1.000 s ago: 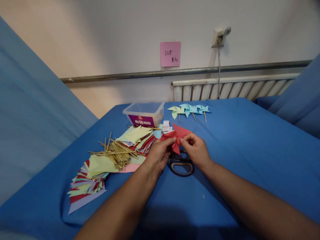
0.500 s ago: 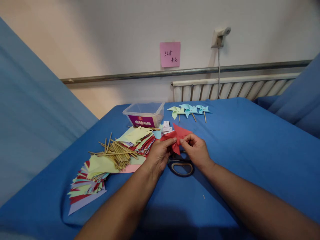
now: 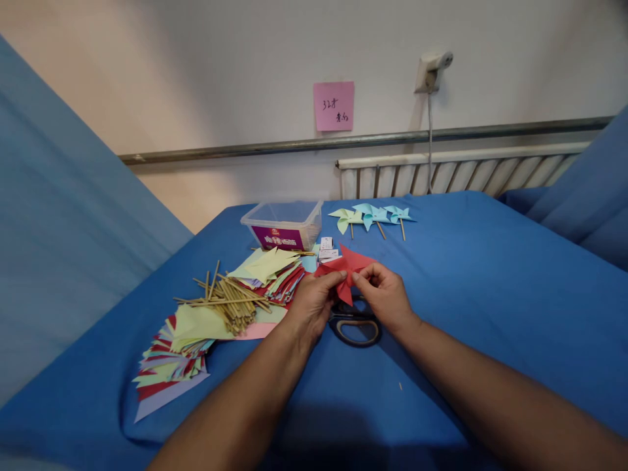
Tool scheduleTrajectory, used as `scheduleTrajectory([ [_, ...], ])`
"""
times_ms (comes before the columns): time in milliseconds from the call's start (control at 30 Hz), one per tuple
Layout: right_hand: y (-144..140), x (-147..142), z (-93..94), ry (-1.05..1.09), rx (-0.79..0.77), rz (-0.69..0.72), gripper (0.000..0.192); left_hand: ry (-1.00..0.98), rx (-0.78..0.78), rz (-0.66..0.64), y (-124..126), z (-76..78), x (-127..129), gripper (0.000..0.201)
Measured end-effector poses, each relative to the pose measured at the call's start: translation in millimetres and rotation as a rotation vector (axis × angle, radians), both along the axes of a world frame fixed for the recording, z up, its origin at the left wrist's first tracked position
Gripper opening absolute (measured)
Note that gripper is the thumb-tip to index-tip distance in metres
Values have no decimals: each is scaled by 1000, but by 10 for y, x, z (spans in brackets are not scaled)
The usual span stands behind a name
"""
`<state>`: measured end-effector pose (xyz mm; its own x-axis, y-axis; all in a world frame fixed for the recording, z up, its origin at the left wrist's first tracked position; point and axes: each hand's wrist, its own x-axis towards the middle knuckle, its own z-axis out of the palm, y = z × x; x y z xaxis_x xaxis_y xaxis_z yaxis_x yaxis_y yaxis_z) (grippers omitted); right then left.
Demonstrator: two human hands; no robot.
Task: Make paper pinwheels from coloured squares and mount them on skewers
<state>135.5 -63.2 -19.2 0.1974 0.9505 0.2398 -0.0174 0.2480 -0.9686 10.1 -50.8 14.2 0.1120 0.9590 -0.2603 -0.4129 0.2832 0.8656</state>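
Note:
A red paper pinwheel (image 3: 349,260) is held up in front of me between both hands. My left hand (image 3: 316,297) pinches its left side, thumb on top near the middle. The fingertips of my right hand (image 3: 385,293) are closed on the pinwheel close to its centre; whether they also hold a small pin is hidden. Directly below lie scissors (image 3: 356,332), with dark handles showing and blades covered by the hands and paper. Two small white boxes (image 3: 328,248) stand just behind the pinwheel.
At left lie a pile of thin sticks (image 3: 235,304) and fanned stacks of coloured paper (image 3: 171,360). A clear plastic tub (image 3: 282,226) stands at the back. Several finished pinwheels (image 3: 373,216) with sticks lie right of it. The blue-covered table (image 3: 490,281) meets a wall with a radiator (image 3: 461,171).
The red pinwheel has tipped very slightly in my fingers, its top point a little lower. Both hands keep nearly the same place and grip.

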Motion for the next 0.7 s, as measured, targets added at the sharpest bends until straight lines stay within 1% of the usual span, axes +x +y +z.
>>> scheduleTrajectory([
  [67,9,21,14,65,-5,3,21,35,32,-9,12,-2,-12,19],
  [100,19,45,30,110,-1,-6,23,58,52,-17,17,2,-22,21],
  [200,60,159,111,233,6,-26,40,146,103,-77,26,35,-62,30],
  [233,72,202,143,253,-17,1,42,187,110,-104,26,51,-77,32],
  [267,79,243,174,262,-58,64,42,235,114,-128,24,68,-91,33],
  [367,75,322,232,241,-166,302,43,380,145,-199,7,121,-120,32],
  [433,62,339,227,189,-195,387,43,452,191,-260,-11,155,-129,31],
  [500,55,340,191,122,-214,421,42,542,241,-314,-28,185,-136,26],
  [600,65,329,118,62,-223,460,38,662,297,-345,-39,208,-145,16],
  [633,70,318,97,61,-217,460,36,681,306,-338,-36,204,-146,13],
  [700,78,278,62,71,-196,401,34,690,319,-276,-19,172,-137,9],
])
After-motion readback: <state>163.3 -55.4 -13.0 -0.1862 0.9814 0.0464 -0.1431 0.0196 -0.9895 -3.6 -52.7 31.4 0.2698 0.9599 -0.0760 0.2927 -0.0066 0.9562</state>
